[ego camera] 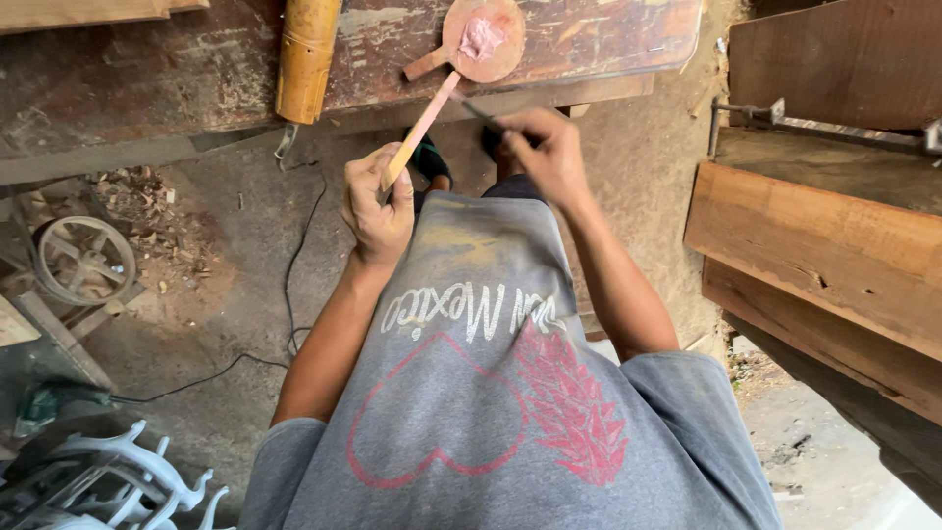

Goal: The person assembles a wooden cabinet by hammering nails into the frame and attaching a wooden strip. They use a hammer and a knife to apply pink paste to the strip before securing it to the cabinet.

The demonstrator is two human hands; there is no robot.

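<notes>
Just above the middle of the frame, a thin wooden stick [422, 128] is slanting up toward the workbench [196, 69], and the left hand [378, 201] is gripping its lower end in a closed fist. The right hand [549, 147] is pinching a slim dark tool [481, 113], its tip meeting the stick near the upper end; it looks like the person is spreading or scraping pink paste along the wood. That paste [481, 37] is sitting on a round wooden paddle [479, 41] at the top centre of the frame, right by the stick's tip. I'd judge the next move calls for a steady left grip and a light, even stroke. Farther out, a yellowish cylinder [306, 54] is lying on the bench at upper left, and planks [814, 245] are leaning at the right.
</notes>
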